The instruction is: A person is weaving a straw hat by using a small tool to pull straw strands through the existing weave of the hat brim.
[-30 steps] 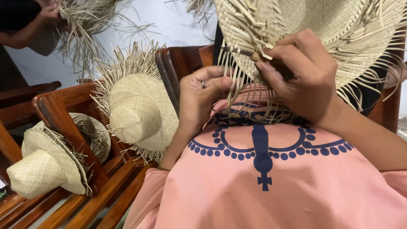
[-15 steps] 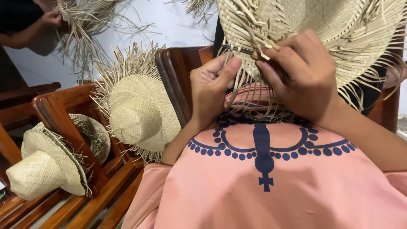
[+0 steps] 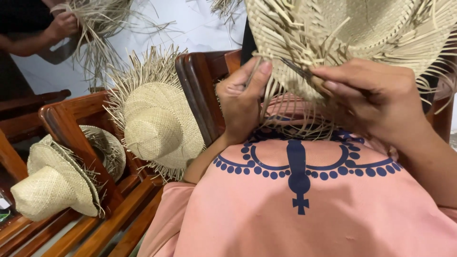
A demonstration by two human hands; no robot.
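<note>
A pale woven straw hat [image 3: 362, 33] with loose fringe strands along its brim hangs in front of me at the top right. My left hand [image 3: 243, 102] pinches a few of those loose strands between thumb and fingers at the brim's lower edge. My right hand [image 3: 376, 102] grips a thin dark tool [image 3: 297, 70] whose tip is pushed into the weave of the brim. Both hands sit above a pink cloth [image 3: 304, 204] with a dark blue pattern that covers my lap.
A second fringed straw hat [image 3: 154, 123] leans on a brown wooden chair [image 3: 197, 90]. Another hat [image 3: 52, 183] lies on a wooden bench [image 3: 71, 138] at the left. At top left another person's hand [image 3: 62, 24] holds a bundle of straw.
My left hand has risen from the pink cloth to the brim and closed on the loose strands. My right hand has stayed at the brim with the tool.
</note>
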